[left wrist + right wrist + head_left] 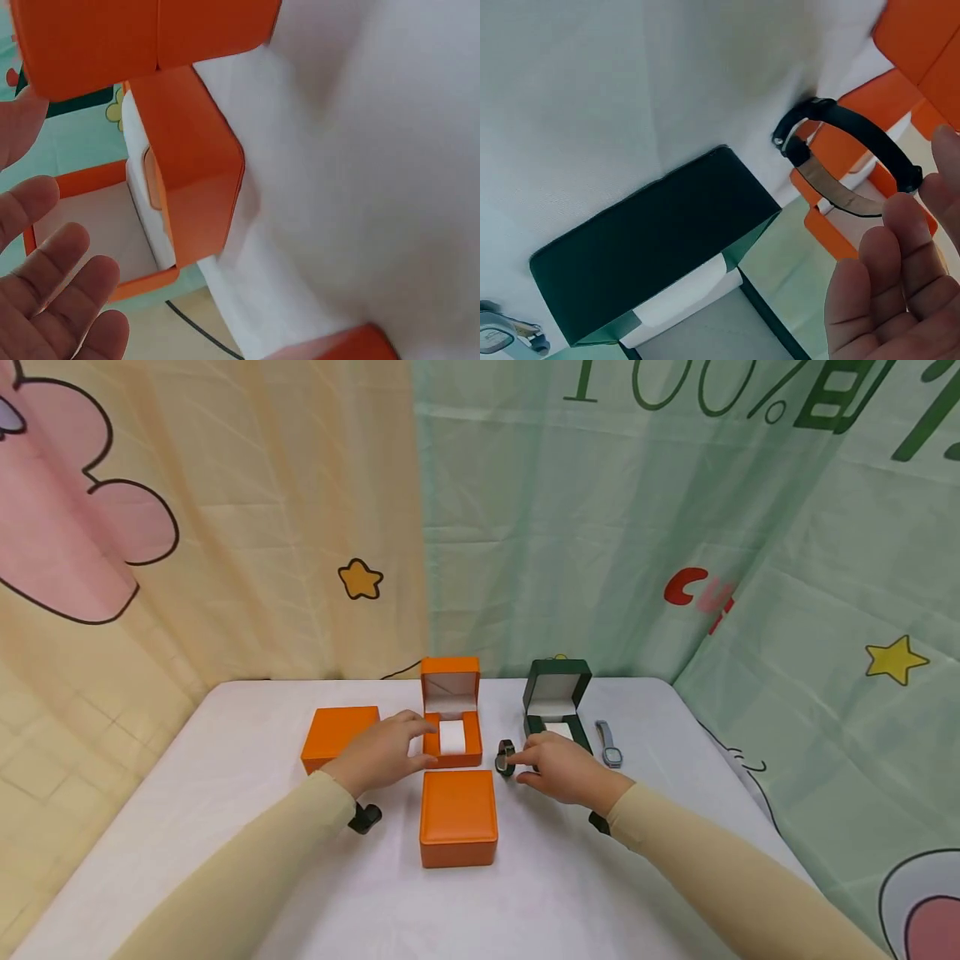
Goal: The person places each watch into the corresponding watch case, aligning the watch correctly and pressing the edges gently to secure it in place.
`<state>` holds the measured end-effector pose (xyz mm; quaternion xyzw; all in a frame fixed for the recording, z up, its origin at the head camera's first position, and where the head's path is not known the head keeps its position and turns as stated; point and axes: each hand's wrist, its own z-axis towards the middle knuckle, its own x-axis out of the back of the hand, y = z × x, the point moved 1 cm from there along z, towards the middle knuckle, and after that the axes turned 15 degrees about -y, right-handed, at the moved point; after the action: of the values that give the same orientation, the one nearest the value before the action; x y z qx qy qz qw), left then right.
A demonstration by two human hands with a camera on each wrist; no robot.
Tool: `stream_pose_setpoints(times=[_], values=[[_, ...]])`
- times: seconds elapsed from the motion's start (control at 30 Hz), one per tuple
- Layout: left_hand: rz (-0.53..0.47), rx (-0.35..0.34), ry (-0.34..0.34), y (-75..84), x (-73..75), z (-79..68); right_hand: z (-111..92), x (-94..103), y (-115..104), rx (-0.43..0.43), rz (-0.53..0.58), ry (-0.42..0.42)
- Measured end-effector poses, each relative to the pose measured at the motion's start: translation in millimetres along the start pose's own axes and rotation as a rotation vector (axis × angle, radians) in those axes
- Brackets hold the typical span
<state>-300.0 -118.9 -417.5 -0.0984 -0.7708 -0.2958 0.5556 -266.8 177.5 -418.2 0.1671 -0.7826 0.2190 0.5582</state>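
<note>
My right hand (566,768) pinches a black-strapped wristwatch (866,133) at its case, between thumb and fingertips. The strap forms a loop, with a tan inner side showing in the right wrist view. In the head view this happens just right of an open orange watch box (472,748), which has a white cushion (452,737) in it. To that box's left hovers my left hand (382,752), fingers spread and holding nothing. An open dark green watch box (656,244) with a white cushion stands behind the right hand, partly covered by it.
A closed orange box (458,810) sits nearest, in front of the open one. Another orange box (337,731) lies at the left, partly behind the left hand. A light blue-grey watch (610,747) rests right of the green box. Curtains (525,527) hang behind the white-covered table (570,893).
</note>
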Motion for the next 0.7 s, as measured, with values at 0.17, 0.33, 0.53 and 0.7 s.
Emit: stream_pose_setpoints(times=[0.17,0.33,0.53,0.7], values=[[-0.008,-0.001,-0.014,1.9,-5.2,11.9,5.4,-1.3,3.6,-0.026,-0.033,0.001],[-0.039,0.02,-0.028,1.3,-8.0,22.2,12.1,-0.4,6.3,-0.022,-0.089,0.032],[-0.07,0.06,-0.054,-2.4,-9.7,33.1,22.5,1.9,8.2,-0.044,-0.139,0.021],[-0.084,0.087,-0.066,-4.8,-10.5,42.1,30.2,3.1,9.0,-0.112,-0.192,-0.046]])
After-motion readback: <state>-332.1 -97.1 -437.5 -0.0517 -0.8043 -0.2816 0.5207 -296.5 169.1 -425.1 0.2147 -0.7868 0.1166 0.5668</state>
